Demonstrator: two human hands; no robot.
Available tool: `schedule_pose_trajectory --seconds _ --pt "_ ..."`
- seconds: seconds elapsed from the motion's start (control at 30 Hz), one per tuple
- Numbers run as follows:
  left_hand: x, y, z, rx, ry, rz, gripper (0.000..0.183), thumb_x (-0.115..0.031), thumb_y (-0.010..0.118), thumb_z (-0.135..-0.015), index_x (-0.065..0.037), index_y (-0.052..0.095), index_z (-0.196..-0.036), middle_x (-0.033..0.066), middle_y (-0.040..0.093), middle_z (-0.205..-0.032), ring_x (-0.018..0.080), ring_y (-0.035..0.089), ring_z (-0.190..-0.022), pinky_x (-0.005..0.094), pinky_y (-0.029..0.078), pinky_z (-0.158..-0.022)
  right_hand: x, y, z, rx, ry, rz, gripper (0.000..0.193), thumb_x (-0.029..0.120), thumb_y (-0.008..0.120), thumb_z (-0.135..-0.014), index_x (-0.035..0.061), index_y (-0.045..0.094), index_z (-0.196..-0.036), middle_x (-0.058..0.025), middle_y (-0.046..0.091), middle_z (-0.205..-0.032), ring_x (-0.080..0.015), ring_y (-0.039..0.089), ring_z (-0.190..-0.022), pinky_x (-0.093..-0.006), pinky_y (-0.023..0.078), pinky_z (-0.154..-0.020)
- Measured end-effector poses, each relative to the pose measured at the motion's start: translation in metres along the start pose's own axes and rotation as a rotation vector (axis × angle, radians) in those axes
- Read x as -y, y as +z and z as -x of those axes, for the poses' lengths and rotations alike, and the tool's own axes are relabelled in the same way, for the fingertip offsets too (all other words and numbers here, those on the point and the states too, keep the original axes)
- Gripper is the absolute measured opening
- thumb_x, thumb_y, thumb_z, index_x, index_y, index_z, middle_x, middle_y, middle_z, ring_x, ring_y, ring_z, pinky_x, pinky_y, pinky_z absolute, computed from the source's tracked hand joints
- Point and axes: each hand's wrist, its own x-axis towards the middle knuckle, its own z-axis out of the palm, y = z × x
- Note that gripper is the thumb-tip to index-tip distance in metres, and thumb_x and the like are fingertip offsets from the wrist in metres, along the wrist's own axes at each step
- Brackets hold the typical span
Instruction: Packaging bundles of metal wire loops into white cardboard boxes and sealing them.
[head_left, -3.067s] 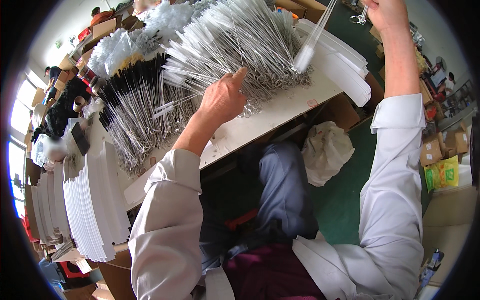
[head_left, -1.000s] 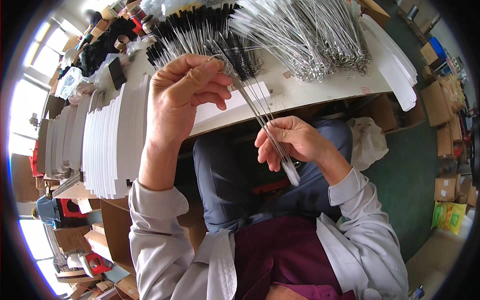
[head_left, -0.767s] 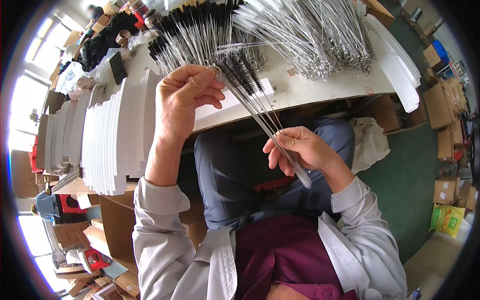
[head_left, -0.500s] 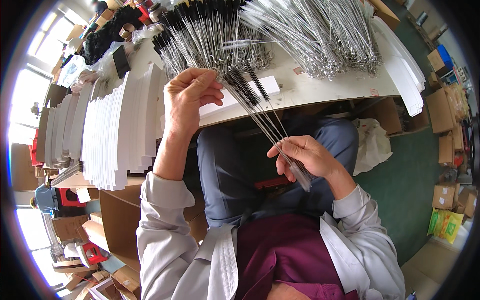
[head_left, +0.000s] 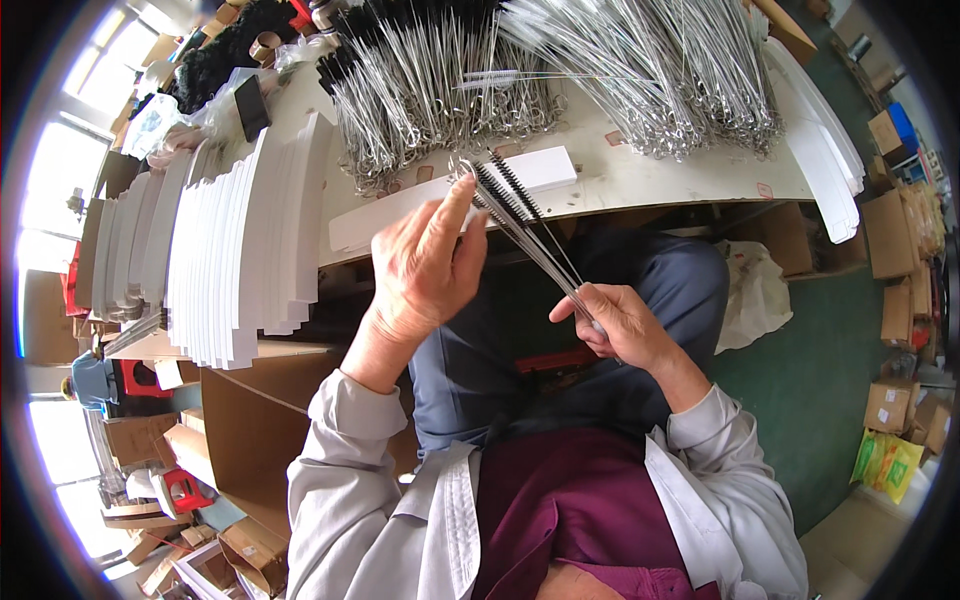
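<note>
My right hand (head_left: 622,322) is closed around a thin bundle of wire-handled tube brushes (head_left: 530,232), held slanting over my lap. Black bristles and wire loops show at the bundle's upper end; most of its lower end is hidden in that hand. My left hand (head_left: 428,262) is beside the upper end, fingers extended and index fingertip at the loops, touching or very close. Behind the hands, a pile of black-bristled brushes (head_left: 420,95) lies on the table (head_left: 690,182). To its right is a pile of pale-bristled brushes (head_left: 665,90), loops toward me.
A long white box (head_left: 545,168) lies along the table's near edge. Stacked white cartons (head_left: 215,265) stand at the left, and more white strips (head_left: 825,165) at the right end. Below left is an open cardboard box (head_left: 255,430); a pale plastic bag (head_left: 750,300) lies at the right.
My left hand has moved right and down, its fingers going from curled to extended at the loops. My right hand keeps the bundle, whose lower end shows less below it.
</note>
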Motion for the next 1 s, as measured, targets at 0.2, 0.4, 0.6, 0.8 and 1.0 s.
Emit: schedule_pose_trajectory --seconds 0.2,0.4,0.6,0.8,1.0 --pt "-0.030 0.007 0.046 -0.013 -0.629 0.367 0.046 -0.012 0.081 -0.089 -0.001 0.064 -0.130 0.0084 0.073 -0.082 0.0136 0.071 -0.071 0.0277 0.056 -0.066 -0.010 0.003 0.000 -0.049 -0.032 0.075 0.062 0.055 0.042 -0.110 0.0007 0.072 -0.104 0.0070 0.039 -0.057 -0.0022 0.035 -0.050 -0.0226 0.030 -0.047" --pt "-0.031 0.011 0.045 0.501 -1.166 1.171 0.049 -0.039 0.072 -0.099 0.004 0.066 -0.122 0.0085 0.069 -0.075 0.0145 0.065 -0.059 0.0272 0.055 -0.054 -0.015 0.012 -0.003 0.044 -0.005 0.154 0.066 0.056 0.039 -0.110 0.0006 0.073 -0.103 0.0063 0.042 -0.057 -0.0025 0.036 -0.048 -0.0224 0.032 -0.047" --pt "-0.041 0.031 0.054 0.438 -1.155 1.116 0.027 -0.025 0.067 -0.102 0.001 0.069 -0.097 0.0058 0.067 -0.067 0.0127 0.063 -0.053 0.0258 0.051 -0.050 -0.020 0.020 -0.009 0.046 -0.037 0.227 0.046 0.041 0.047 -0.112 0.0022 0.071 -0.109 0.0036 0.049 -0.062 -0.0046 0.044 -0.054 -0.0246 0.038 -0.051" --pt "-0.037 0.019 0.040 0.524 -1.047 0.950 0.026 -0.022 0.069 -0.102 0.005 0.069 -0.103 0.0050 0.070 -0.080 0.0103 0.065 -0.065 0.0239 0.052 -0.055 -0.011 0.029 -0.023 -0.205 -0.309 0.385 0.025 0.021 0.053 -0.111 0.0032 0.069 -0.117 0.0021 0.051 -0.068 -0.0062 0.046 -0.061 -0.0263 0.042 -0.057" --pt "0.043 -0.011 0.026 0.374 -0.223 -0.311 0.067 -0.034 0.085 -0.082 0.003 0.059 -0.130 0.0213 0.064 -0.127 0.0391 0.060 -0.121 0.0467 0.048 -0.103 -0.007 0.015 -0.025 -0.249 -0.231 0.308 0.030 0.025 0.053 -0.111 0.0006 0.069 -0.121 0.0054 0.042 -0.067 -0.0039 0.037 -0.060 -0.0238 0.034 -0.053"
